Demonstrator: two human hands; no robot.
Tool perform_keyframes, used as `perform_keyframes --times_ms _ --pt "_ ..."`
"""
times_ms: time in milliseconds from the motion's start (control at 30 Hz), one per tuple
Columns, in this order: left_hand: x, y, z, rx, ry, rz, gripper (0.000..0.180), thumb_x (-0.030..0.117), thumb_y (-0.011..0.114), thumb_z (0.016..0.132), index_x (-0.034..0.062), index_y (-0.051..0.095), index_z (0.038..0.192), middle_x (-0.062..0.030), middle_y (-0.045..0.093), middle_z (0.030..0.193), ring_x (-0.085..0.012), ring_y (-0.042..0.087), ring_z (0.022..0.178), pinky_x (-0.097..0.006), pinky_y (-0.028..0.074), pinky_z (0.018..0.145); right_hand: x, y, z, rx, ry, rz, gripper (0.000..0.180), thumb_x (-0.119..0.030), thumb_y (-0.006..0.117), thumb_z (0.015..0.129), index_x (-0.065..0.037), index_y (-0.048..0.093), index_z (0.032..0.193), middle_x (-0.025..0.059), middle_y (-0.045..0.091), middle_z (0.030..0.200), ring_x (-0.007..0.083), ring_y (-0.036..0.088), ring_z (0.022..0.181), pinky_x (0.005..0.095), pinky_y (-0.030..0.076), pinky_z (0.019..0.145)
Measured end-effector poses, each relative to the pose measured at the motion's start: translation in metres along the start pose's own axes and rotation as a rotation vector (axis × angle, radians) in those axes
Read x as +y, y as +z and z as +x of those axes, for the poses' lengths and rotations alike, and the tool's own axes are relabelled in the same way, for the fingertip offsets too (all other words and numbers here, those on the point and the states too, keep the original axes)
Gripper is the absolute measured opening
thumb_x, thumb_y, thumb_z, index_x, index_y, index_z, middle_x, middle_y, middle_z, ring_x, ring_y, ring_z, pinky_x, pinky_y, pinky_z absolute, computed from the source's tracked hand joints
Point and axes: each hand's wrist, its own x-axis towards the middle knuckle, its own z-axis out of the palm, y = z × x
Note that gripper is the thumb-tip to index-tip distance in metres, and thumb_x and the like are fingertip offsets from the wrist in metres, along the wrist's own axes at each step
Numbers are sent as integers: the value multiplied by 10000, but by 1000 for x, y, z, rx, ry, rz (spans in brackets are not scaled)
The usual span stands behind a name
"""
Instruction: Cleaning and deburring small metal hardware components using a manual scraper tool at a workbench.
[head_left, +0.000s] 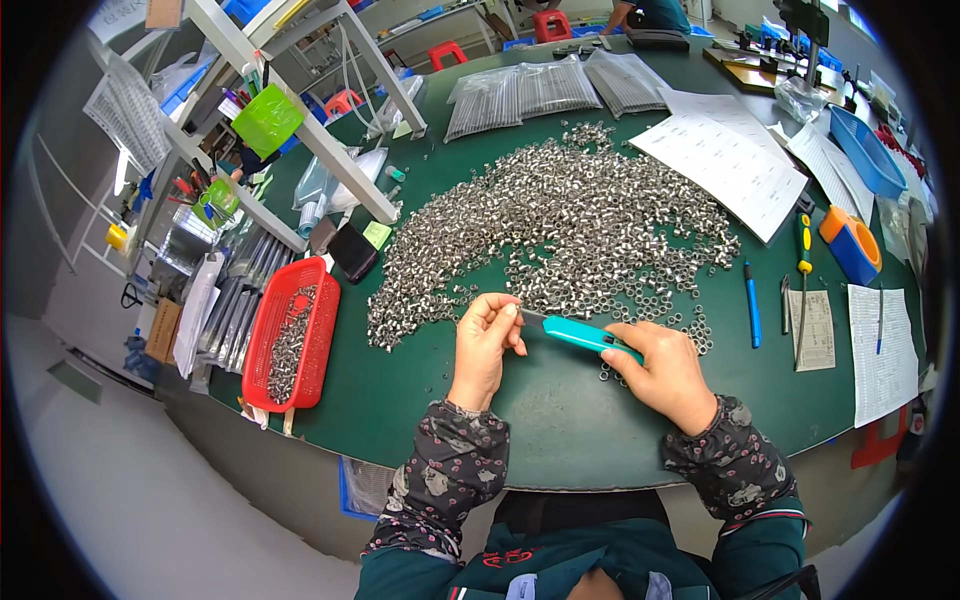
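Observation:
My right hand [665, 370] is wrapped round a teal utility knife [580, 334], its blade pointing left. The blade tip meets the fingertips of my left hand [482, 345], which are pinched together. A small metal ring seems to sit in that pinch, mostly hidden by the fingers. Just beyond both hands spreads a large heap of small silvery metal rings [560, 225] on the green tabletop [560, 430]. Some single rings lie scattered close to the knife and my right hand.
At the left stands a red basket [328, 335] partly filled with metal pieces. Behind the heap lie bagged tubes [550, 90] and paper sheets [730, 165]. A blue pen [751, 305], a yellow screwdriver [804, 242] and an orange-and-blue tape dispenser [852, 245] are on the right.

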Motion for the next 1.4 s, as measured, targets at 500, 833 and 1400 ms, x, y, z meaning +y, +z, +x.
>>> perform_keyframes --times_ms 500,833,1400 --pt "-1 1 0 61 -27 -58 97 96 508 893 19 541 941 -29 532 754 -61 469 548 -215 426 447 -9 -6 2 318 -195 -230 302 -162 685 704 -73 591 977 57 484 646 228 527 599 343 422 502" --pt "1 0 1 6 -92 -203 87 108 485 906 60 517 971 -31 521 776 -74 463 550 -213 398 429 -4 -1 -1 161 -114 -153 273 -200 661 739 -72 598 972 76 495 644 254 538 592 370 427 496" --pt "3 -2 2 -24 -73 -243 140 109 444 925 50 517 1030 -42 528 787 -62 444 542 -202 384 431 -6 -2 -2 141 -120 -129 273 -206 667 736 -70 604 965 75 512 648 254 546 595 370 428 496"
